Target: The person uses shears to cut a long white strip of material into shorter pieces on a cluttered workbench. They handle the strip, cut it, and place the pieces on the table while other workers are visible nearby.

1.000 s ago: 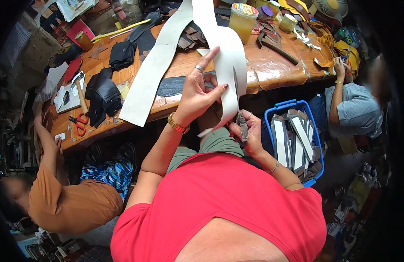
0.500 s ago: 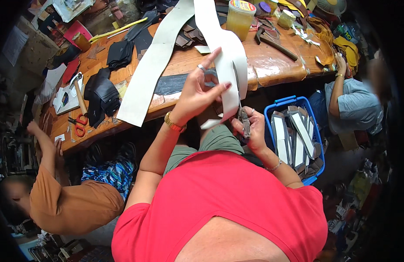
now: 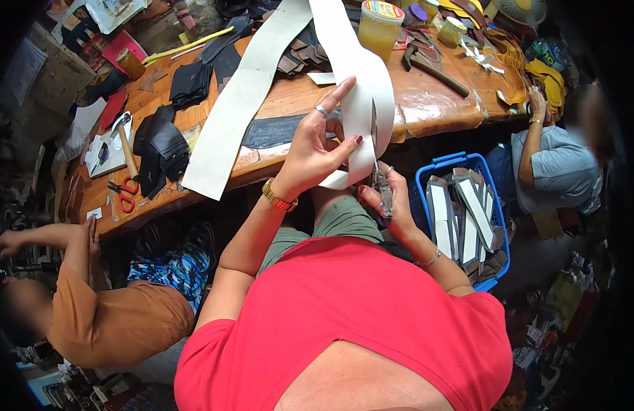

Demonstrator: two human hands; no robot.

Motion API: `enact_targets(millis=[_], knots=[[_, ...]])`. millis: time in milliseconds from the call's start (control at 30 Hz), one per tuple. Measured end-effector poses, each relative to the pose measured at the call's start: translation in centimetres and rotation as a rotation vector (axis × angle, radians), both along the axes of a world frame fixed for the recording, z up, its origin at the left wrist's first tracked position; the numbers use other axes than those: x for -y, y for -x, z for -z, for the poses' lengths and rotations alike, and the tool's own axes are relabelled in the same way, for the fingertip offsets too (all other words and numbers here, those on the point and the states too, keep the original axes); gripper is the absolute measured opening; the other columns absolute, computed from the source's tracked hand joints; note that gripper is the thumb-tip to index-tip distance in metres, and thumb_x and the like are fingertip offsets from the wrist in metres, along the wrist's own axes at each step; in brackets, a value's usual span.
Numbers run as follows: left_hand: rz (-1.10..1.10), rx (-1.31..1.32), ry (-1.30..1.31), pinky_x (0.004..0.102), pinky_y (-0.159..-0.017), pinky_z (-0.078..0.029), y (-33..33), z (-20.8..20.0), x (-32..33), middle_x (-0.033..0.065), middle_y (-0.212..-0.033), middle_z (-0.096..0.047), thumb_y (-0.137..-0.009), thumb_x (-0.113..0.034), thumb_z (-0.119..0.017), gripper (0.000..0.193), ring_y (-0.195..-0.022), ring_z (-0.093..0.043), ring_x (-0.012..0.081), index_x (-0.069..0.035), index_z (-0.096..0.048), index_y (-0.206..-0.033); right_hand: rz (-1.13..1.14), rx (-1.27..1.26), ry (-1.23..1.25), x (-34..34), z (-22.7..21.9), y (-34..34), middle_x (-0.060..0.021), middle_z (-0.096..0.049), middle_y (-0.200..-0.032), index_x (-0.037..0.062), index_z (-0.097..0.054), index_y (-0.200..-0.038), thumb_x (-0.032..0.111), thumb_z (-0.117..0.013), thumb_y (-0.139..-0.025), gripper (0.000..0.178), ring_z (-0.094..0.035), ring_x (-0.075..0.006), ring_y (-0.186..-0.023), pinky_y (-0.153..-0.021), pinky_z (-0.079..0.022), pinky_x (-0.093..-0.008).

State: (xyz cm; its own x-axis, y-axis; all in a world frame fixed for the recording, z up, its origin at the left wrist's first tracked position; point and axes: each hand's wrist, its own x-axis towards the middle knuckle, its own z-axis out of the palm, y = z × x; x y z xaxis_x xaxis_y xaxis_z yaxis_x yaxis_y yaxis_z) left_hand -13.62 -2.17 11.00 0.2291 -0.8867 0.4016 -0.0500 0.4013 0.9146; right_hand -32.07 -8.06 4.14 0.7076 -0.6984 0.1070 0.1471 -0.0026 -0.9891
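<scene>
A long white strip of sheet material (image 3: 351, 58) hangs over the table's front edge toward me, its lower part curling. My left hand (image 3: 318, 147) pinches the strip between thumb and fingers, the index finger stretched along it. In my right hand (image 3: 392, 200) is a pair of scissors (image 3: 380, 179) with wrapped, worn handles. Their blades point away from me and stand apart around the strip's right part. A second white strip (image 3: 245, 103) lies flat on the table to the left of my hands.
The wooden table (image 3: 426, 103) carries a hammer (image 3: 437, 73), a jar of yellowish paste (image 3: 378, 31), black pieces (image 3: 159, 144) and orange-handled scissors (image 3: 127, 195). A blue basket (image 3: 503, 236) of strips stands at my right. One person (image 3: 118, 315) sits left, another (image 3: 556, 164) right.
The strip's lower end has shifted and curls more beneath my left hand. Both hands have moved only slightly. The person at left has stretched an arm outward to the left.
</scene>
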Motion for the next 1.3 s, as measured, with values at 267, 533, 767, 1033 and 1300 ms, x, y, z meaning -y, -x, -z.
enact_targets(millis=[267, 533, 767, 1033, 1300], knots=[[0.024, -0.126, -0.017, 0.0285, -0.086, -0.057, -1.1, -0.8, 0.4, 0.0137, -0.143, -0.047, -0.086, 0.006, -0.068, 0.081, -0.107, -0.061, 0.0151, 0.0, -0.025, -0.155, -0.084, -0.082, -0.054, -0.6, -0.8, 1.4, 0.0, -0.062, -0.074, 0.0003, -0.064, -0.091, 0.01, -0.072, -0.087, 0.013, -0.056, -0.0039, -0.06, -0.054, -0.046, -0.0202], [-0.041, 0.099, 0.136, 0.0225, -0.077, -0.057, -0.2, -1.0, 1.5, 0.0098, -0.15, -0.037, -0.083, 0.009, -0.064, 0.081, -0.103, -0.061, 0.0119, -0.006, -0.03, -0.156, -0.049, -0.04, -0.025, 0.3, -1.0, 0.5, -0.0008, -0.064, -0.082, 0.0008, -0.063, -0.097, 0.011, -0.073, -0.086, 0.018, -0.058, -0.0045, -0.07, -0.061, -0.046, -0.02], [-0.038, 0.011, 0.071, 0.0268, -0.087, -0.057, 0.4, -1.5, 0.2, 0.0131, -0.155, -0.035, -0.084, 0.01, -0.067, 0.082, -0.111, -0.06, 0.0151, 0.001, -0.027, -0.155, -0.014, 0.035, 0.03, 0.1, -1.3, -0.5, -0.0006, -0.065, -0.086, -0.0001, -0.063, -0.1, 0.011, -0.073, -0.085, 0.021, -0.058, -0.0045, -0.074, -0.065, -0.046, -0.0199], [0.081, -0.157, -0.022, 0.0263, -0.074, -0.059, -2.5, -2.3, 1.6, 0.0141, -0.147, -0.044, -0.083, 0.008, -0.071, 0.08, -0.109, -0.062, 0.0137, 0.003, -0.031, -0.152, -0.102, -0.132, -0.04, 0.5, -1.2, 1.0, -0.0005, -0.063, -0.081, 0.0006, -0.063, -0.096, 0.014, -0.073, -0.086, 0.019, -0.057, -0.0047, -0.066, -0.061, -0.046, -0.0201], [-0.043, -0.009, 0.108, 0.0287, -0.084, -0.059, -1.4, -1.3, 2.0, 0.0145, -0.147, -0.044, -0.082, 0.007, -0.072, 0.08, -0.104, -0.06, 0.0144, 0.003, -0.032, -0.152, -0.025, 0.008, 0.037, 0.6, 0.0, 0.4, -0.0009, -0.063, -0.088, 0.0007, -0.061, -0.098, 0.012, -0.075, -0.086, 0.022, -0.055, -0.0056, -0.077, -0.071, -0.046, -0.0217]])
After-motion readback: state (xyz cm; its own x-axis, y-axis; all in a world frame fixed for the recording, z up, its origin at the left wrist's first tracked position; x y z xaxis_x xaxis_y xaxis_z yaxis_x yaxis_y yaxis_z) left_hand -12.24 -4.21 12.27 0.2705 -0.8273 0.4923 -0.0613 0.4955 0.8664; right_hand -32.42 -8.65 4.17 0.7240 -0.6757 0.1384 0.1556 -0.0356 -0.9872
